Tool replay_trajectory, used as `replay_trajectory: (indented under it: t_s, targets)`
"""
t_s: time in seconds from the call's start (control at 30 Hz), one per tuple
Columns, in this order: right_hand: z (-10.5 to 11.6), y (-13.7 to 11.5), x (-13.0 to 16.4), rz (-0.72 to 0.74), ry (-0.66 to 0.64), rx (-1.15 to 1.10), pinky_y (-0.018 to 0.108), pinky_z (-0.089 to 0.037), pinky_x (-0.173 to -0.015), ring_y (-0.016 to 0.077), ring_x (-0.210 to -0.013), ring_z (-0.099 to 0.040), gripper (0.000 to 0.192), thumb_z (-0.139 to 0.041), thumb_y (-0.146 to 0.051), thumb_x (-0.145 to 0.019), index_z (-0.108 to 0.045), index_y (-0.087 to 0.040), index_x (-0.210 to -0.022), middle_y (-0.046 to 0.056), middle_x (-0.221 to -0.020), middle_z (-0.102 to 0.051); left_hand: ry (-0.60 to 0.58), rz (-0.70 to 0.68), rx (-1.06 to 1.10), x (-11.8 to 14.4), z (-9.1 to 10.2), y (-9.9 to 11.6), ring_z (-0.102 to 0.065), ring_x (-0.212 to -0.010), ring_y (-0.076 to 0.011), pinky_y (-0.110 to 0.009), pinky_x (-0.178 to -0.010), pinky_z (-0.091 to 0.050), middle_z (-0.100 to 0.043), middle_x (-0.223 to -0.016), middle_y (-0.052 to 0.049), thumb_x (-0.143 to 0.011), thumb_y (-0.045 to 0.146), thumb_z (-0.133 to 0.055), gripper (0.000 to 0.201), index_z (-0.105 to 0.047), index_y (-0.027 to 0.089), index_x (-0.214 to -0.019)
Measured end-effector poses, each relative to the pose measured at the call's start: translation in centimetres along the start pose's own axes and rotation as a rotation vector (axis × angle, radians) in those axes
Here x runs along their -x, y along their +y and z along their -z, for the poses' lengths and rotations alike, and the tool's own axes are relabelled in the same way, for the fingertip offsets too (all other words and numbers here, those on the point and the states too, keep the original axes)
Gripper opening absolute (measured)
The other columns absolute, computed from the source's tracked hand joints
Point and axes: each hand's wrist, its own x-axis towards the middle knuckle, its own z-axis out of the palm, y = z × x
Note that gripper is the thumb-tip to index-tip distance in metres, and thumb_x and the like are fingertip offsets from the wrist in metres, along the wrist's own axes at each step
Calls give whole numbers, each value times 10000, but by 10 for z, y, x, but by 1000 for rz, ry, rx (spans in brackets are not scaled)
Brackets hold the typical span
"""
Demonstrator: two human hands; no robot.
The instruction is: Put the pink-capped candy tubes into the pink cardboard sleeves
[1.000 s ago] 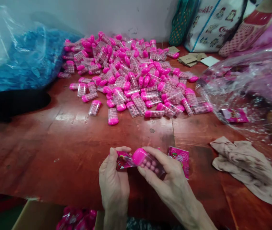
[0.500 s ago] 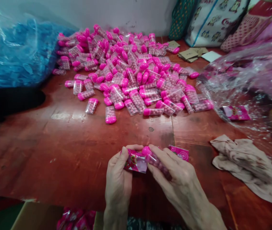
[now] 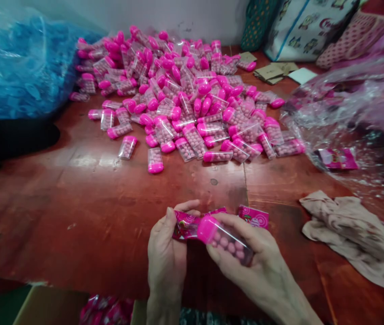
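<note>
Looks like the bagging step: right hand [image 3: 246,262] is clamped on a pink-capped candy tube [image 3: 225,238], left hand [image 3: 166,253] pinches a pink wrapper [image 3: 185,224] at its cap, near edge of the counter [image 3: 93,207]. Next I'd guess the cap needs lining up with the wrapper's mouth.

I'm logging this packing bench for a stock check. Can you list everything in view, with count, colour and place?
candy cases: too many to count, clear with pink caps, heaped at table back
held case: one, clear, pink cap, in right hand
wrapper: one, pink, in left hand
pink packet: one, on table behind right hand
cloth: one, beige, table right
blue bag: one, back left
clear bag: one, right
table: one, red-brown
left hand: one, near edge
right hand: one, near edge
</note>
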Motion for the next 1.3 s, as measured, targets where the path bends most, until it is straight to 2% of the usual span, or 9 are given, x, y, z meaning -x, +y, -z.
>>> replay_trajectory:
  t_s: [0.23, 0.4, 0.53, 0.8, 0.93, 1.03, 1.17, 1.23, 1.3]
  targets:
    - [-10, 7, 0, 135, 233, 36, 139, -506, -445, 83, -472, -590, 251, -614, -138, -758, -624, -254, -980, -59, -621, -618, -26, 100, 58, -2, -2, -1, -660, -726, -188, -283, -739, -502, -729, -764, -114, -871, 403, -485, 414, -730, 70, -872]
    - [-14, 6, 1, 170, 283, 78, 144, -529, -486, 80, -486, -605, 273, -638, -155, -760, -617, -233, -1020, -54, -653, -645, -8, 71, 49, -3, -2, -5, -672, -765, -214, -316, -751, -510, -732, -756, -93, -848, 402, -529, 360, -738, 109, -860]
    - [-15, 5, 1, 125, 332, 63, 176, -546, -511, 104, -508, -623, 253, -634, -172, -764, -620, -217, -1013, -31, -665, -668, -6, 33, 29, -4, -1, -6, -669, -810, -215, -310, -770, -504, -733, -793, -84, -845, 377, -546, 317, -738, 125, -842]
    - [-7, 3, 2, 156, 129, 164, 215, -535, -569, 128, -582, -630, 308, -587, -136, -786, -636, -230, -1075, -9, -761, -675, -57, 58, -36, -1, -3, -4, -651, -797, -197, -303, -823, -467, -723, -810, -98, -893, 432, -433, 443, -707, 94, -969]
    - [6, 0, 1, 24, -49, 145, 193, -526, -582, 131, -633, -641, 383, -594, -184, -816, -598, -334, -1168, -61, -752, -675, -94, 38, -39, -3, -4, -4, -635, -734, -162, -261, -783, -464, -711, -775, -87, -899, 399, -435, 426, -710, 78, -953]
    - [13, -1, 0, -55, -129, 102, 222, -541, -707, 174, -808, -670, 433, -580, -167, -827, -574, -374, -1207, -62, -855, -696, -131, 44, -31, -2, -6, -2, -641, -743, -175, -275, -783, -471, -706, -784, -92, -902, 378, -435, 413, -712, 74, -940]
    - [17, 10, 3, -106, -155, 116, 361, -516, -876, 227, -1006, -626, 434, -586, -270, -849, -520, -417, -1252, -40, -1123, -653, -159, 23, -7, 1, -8, -2, -650, -775, -202, -324, -831, -466, -702, -797, -96, -901, 375, -434, 406, -706, 80, -966]
    - [18, 16, 5, -118, -131, 189, 433, -493, -911, 246, -1050, -605, 439, -592, -317, -849, -501, -442, -1260, -32, -1176, -634, -148, 10, -11, 1, -9, -3, -650, -780, -211, -339, -835, -464, -702, -803, -100, -895, 383, -443, 402, -702, 88, -978]
    - [20, 19, 6, -63, -79, 250, 423, -511, -888, 249, -1041, -618, 449, -618, -309, -831, -519, -445, -1247, -28, -1167, -651, -121, 4, -24, 2, -10, -3, -647, -778, -215, -339, -822, -466, -703, -812, -106, -884, 390, -462, 394, -702, 91, -975]
